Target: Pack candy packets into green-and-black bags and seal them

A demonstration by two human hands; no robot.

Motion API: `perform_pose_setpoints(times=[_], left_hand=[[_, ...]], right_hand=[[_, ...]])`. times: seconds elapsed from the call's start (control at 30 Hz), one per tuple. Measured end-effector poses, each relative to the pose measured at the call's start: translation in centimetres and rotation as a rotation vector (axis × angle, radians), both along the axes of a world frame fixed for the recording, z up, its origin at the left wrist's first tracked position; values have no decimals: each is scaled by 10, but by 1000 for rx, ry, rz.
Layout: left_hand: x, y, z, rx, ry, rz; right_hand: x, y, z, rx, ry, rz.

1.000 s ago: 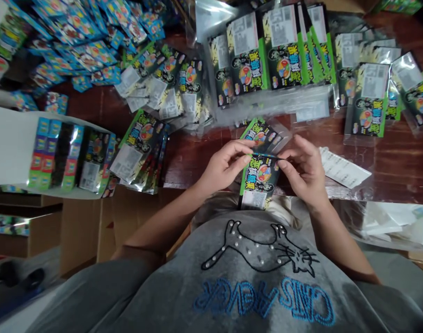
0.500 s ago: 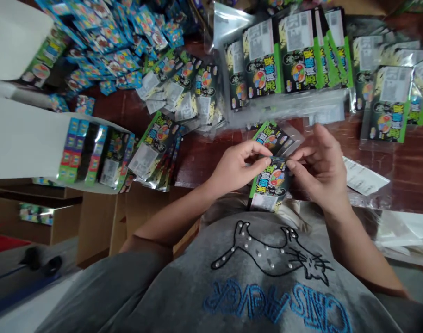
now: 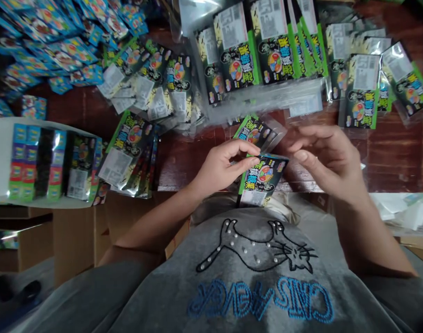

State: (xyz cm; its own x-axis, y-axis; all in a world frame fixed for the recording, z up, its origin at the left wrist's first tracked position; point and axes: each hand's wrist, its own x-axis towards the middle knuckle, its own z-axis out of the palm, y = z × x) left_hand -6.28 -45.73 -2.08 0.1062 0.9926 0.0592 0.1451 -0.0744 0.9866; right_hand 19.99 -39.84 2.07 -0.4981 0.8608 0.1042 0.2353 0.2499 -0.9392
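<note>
Here's a flat, black-and-green printed packet at the near edge of the glossy dark-red table, the left hand pinching its upper left corner. It looks light, bendy and slick, so the upper corners seem the best hold. The right hand hovers just beside, thumb and fingertips close; whether they grip anything thin, I can't tell. Right behind, a similar packet in a clear plastic sleeve crowds the fingers.
</note>
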Motion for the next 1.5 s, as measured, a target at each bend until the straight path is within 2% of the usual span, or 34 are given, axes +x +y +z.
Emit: perform_pose_setpoints(times=[0.1,0.17,0.33,0.43,0.53,0.57,0.63,0.7,0.77,0.83,0.9,1.0,1.1,1.2,1.33,1.43,1.5], left_hand=[[2,1,-1,28,24,-5],[1,1,1,46,37,-4],[-5,-8,7,81,50,62],[-9,-17,9,118,24,109],[-21,-27,10,167,14,142],[-28,-32,10,188,21,153],[-48,-49,12,240,89,210],[-73,-76,11,304,273,342],[-102,-111,5,326,540,543],[-130,-145,-8,290,786,714],[-154,-173,-26,235,944,778],[-177,-192,-50,115,1048,738],[-184,-193,-64,-9,1061,703],[-183,-193,-68,-11,1040,706],[-177,-205,-63,94,935,654],[-171,-214,-56,193,671,742],[-167,-215,-52,150,468,847]], right_hand=[[-9,15,22,110,-228,192],[-19,22,27,153,-326,284],[-40,25,21,249,-448,235],[-51,22,23,404,-429,266],[-64,26,25,560,-478,430],[-71,31,25,564,-485,504],[-88,45,23,464,-476,638],[-116,61,19,303,-420,635],[-157,76,11,148,-301,480],[-208,86,-3,-11,-154,321],[-263,87,-19,-144,-79,281],[-332,78,-43,-87,-155,383],[-368,67,-57,134,-287,493],[-374,62,-60,233,-320,563],[-359,57,-46,101,-346,665],[-340,55,-27,67,-438,684],[-329,56,-17,118,-491,714]])
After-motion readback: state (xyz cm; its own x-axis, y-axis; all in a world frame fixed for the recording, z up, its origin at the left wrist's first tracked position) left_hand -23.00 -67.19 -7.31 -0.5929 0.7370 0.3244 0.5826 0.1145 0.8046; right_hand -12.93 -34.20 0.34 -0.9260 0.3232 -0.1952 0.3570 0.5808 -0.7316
